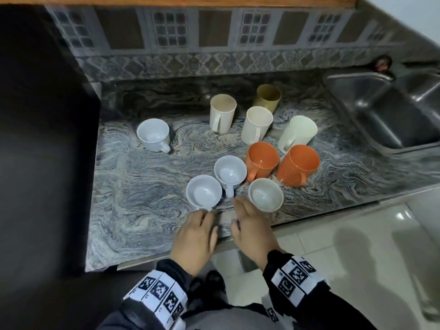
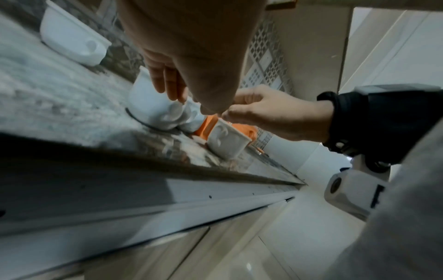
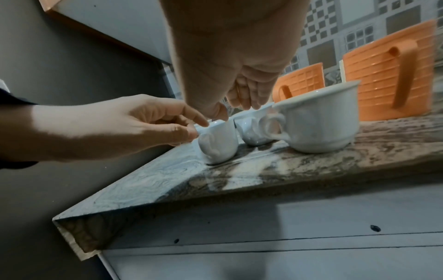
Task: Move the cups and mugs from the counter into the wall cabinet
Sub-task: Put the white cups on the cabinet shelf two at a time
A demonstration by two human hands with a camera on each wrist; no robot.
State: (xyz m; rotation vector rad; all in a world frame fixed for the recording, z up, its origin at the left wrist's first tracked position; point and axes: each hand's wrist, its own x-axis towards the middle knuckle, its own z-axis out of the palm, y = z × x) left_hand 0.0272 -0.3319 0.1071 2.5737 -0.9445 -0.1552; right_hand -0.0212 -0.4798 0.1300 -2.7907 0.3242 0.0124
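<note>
Several cups and mugs stand on the marbled counter (image 1: pixel 142 210). Three white cups sit near the front edge: a left cup (image 1: pixel 203 192), a middle cup (image 1: pixel 229 173) and a right cup (image 1: pixel 266 195). My left hand (image 1: pixel 204 214) reaches the left cup (image 3: pixel 218 140); its index finger touches the rim and its thumb lies by the handle, without a closed grip. My right hand (image 1: pixel 235 210) hovers between the middle and right cups with relaxed fingers (image 3: pixel 249 94) over the middle cup (image 3: pixel 254 130), holding nothing. Two orange mugs (image 1: pixel 262 160) (image 1: pixel 297 164) stand behind.
Farther back are another white cup (image 1: pixel 153 134), three cream mugs (image 1: pixel 222 113) and a tan mug (image 1: pixel 266 96). A steel sink (image 1: pixel 385 110) lies to the right. A dark tall surface (image 1: pixel 42 139) borders the counter on the left. The wall cabinet is out of view.
</note>
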